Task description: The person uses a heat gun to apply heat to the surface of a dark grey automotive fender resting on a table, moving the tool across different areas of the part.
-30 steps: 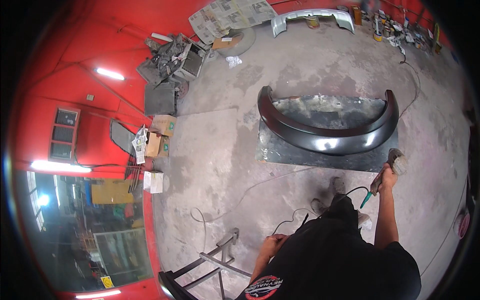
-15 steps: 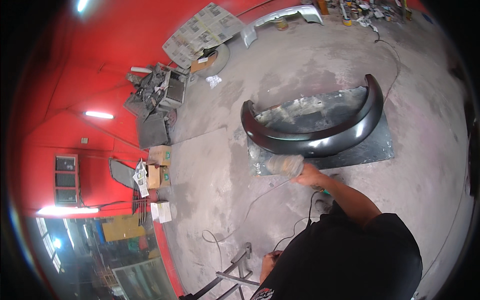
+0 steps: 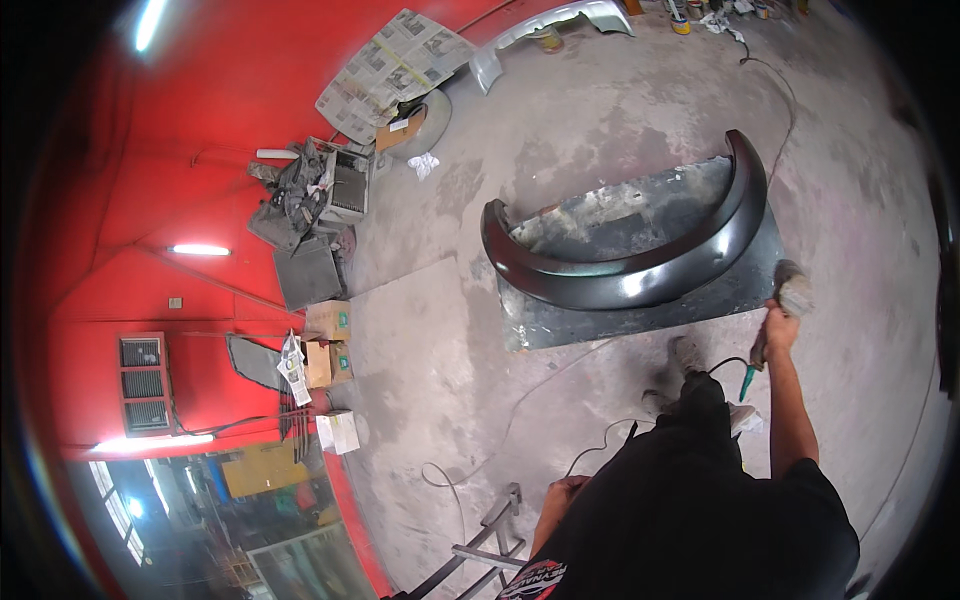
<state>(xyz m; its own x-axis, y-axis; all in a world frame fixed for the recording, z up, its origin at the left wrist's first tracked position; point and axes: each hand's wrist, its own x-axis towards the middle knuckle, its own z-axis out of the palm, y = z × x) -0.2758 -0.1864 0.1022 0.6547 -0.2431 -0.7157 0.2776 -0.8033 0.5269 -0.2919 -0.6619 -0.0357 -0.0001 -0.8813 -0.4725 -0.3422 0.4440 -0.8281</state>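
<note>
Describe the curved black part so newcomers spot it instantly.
Right of the red wall, a dark board shows against the grey floor. The curved black part sits on it, both ends pointing away from the camera. Its black sheen separates it from the silver bumper farther off.

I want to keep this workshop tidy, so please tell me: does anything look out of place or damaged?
A crumpled white scrap lies loose on the floor near the heap of dark parts, like dropped litter. The board under the curved black part has pale, uneven patches. I see no clear damage on the part itself.
</note>
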